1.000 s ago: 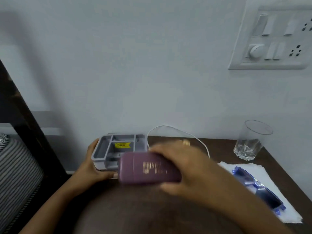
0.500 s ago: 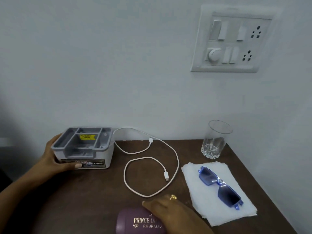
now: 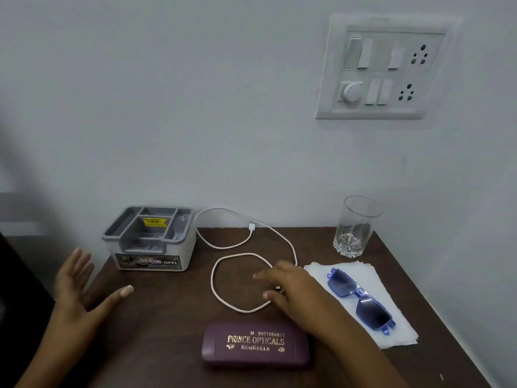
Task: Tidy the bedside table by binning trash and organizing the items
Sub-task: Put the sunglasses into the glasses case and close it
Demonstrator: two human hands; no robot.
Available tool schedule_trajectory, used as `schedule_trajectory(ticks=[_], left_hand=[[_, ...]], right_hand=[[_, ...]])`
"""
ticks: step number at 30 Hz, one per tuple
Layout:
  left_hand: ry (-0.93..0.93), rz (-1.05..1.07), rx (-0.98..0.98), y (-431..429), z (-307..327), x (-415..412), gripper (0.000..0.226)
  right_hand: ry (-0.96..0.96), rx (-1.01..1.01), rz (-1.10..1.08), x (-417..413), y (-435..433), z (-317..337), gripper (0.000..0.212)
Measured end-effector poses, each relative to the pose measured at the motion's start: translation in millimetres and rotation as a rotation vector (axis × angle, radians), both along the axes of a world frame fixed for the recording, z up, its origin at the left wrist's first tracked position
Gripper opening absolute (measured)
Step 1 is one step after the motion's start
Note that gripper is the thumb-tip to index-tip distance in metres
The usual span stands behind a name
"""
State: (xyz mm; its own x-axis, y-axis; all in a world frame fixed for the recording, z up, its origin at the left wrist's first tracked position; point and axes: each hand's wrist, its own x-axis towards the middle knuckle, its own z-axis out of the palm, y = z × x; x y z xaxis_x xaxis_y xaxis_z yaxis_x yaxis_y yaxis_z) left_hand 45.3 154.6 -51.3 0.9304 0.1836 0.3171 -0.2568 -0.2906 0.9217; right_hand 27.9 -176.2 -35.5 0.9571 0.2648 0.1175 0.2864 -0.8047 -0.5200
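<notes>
Dark table (image 3: 167, 317), right hand (image 3: 291, 287) hiding cable (image 3: 223, 298) end

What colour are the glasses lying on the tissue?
Blue. The glasses have a blue frame and dark bluish lenses, clearest in the head view.

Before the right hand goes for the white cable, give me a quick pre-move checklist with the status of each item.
1. Right hand free: ok, its fingers are spread over the cable loop and hold nothing.
2. Left hand free: ok, open, palm up, off the grey organizer.
3. White cable unobstructed: ok, it lies loose on the table with nothing on top of it.
4. Cable unplugged: ok, one connector lies on the table; the other end is under the hand.
5. Purple glasses case out of the way: ok, it lies closed, nearer the person than the loop.
6. Glass safe: ok, upright, apart from the cable.
</notes>
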Motion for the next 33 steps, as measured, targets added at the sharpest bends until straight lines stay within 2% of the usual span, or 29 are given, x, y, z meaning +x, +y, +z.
schedule_trajectory(ticks=[3, 5, 6, 9, 11, 15, 19, 22, 25, 31, 33], left_hand=[[-0.042, -0.024, 0.018, -11.7, 3.3, -30.4, 0.081], [-0.080, -0.084, 0.165, -26.5, 0.4, -50.5, 0.063], [-0.102, -0.131, 0.235, -36.3, -1.1, -58.5, 0.062], [-0.144, -0.314, 0.395, -64.4, -7.4, -69.1, 0.063], [-0.142, -0.399, 0.420, -78.1, -11.4, -68.3, 0.070], [-0.050, -0.503, 0.407, -96.7, -12.8, -59.5, 0.092], [-0.058, -0.502, 0.540, -102.0, -23.4, -52.9, 0.090], [-0.077, -0.480, 0.527, -100.8, -25.6, -54.7, 0.087], [-0.048, -0.497, 0.472, -101.2, -21.5, -57.6, 0.093], [-0.018, -0.511, 0.357, -98.4, -18.0, -59.7, 0.093], [0.003, -0.509, 0.327, -95.3, -16.5, -60.8, 0.092]], right_hand=[[0.094, -0.079, 0.098, 17.4, 4.0, -6.8, 0.033], [0.081, -0.068, 0.114, 23.9, 7.1, -8.9, 0.024], [0.067, -0.059, 0.117, 27.5, 7.6, -8.7, 0.020], [0.046, -0.065, 0.121, 43.6, 7.3, -8.9, 0.013], [0.046, -0.084, 0.106, 55.9, 7.9, -8.1, 0.010], [0.043, -0.113, 0.052, 80.8, 9.8, -1.1, 0.005], [0.054, -0.125, 0.035, 101.5, 11.5, 3.5, 0.004], [0.095, -0.125, 0.045, 108.0, 8.2, 4.4, 0.011], [0.083, -0.161, 0.084, 103.2, 2.2, 3.1, 0.016], [-0.025, -0.106, 0.137, 70.6, -4.5, 10.4, 0.021], [-0.126, -0.045, 0.127, 49.0, -5.5, 17.4, 0.016]])
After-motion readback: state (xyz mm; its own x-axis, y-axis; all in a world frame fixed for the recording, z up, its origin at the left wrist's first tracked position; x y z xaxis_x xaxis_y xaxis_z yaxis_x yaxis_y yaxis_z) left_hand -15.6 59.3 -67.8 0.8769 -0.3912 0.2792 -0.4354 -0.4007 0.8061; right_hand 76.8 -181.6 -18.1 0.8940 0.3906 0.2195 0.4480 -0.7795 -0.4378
